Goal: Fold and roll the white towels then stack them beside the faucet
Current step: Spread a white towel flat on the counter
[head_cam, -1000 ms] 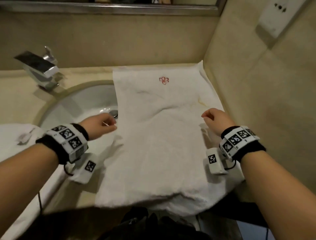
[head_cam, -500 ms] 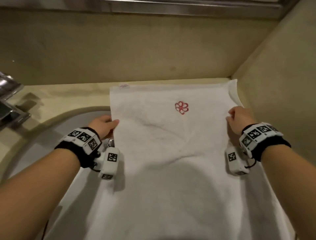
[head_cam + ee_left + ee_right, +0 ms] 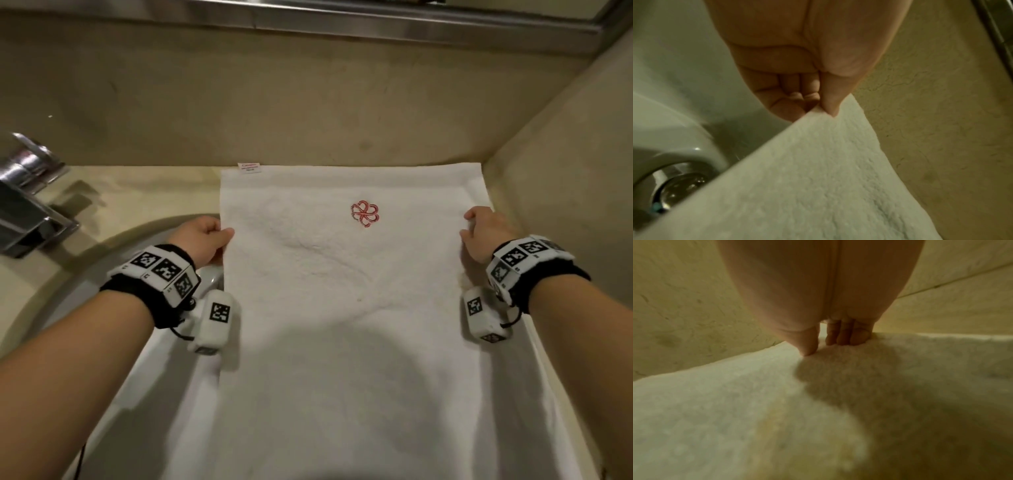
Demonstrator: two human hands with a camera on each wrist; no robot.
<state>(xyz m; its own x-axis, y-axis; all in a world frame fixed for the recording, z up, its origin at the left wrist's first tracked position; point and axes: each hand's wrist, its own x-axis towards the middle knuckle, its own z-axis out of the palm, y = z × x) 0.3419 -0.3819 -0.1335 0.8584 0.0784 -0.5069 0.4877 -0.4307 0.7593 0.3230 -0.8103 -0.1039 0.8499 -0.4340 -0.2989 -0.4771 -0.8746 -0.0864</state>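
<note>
On a beige stone counter (image 3: 144, 186) in a bathroom corner, a white towel (image 3: 356, 308) lay spread flat, its left edge overhanging the sink (image 3: 102, 253) and well right of the faucet (image 3: 27, 212). The left hand (image 3: 202, 240) pinched that edge between thumb and curled fingers; the right hand (image 3: 486, 233) gripped the opposite edge (thumb on top, fingers curled at the hem). Judging by the layout, the first fold was just starting — it called for lifting both edges evenly.

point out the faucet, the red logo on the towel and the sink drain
faucet (image 3: 32, 219), head view, on the flat top of its spout
red logo (image 3: 365, 213), head view, middle of the embroidered flower on the towel
drain (image 3: 677, 186), left wrist view, on its shiny metal stopper
</note>
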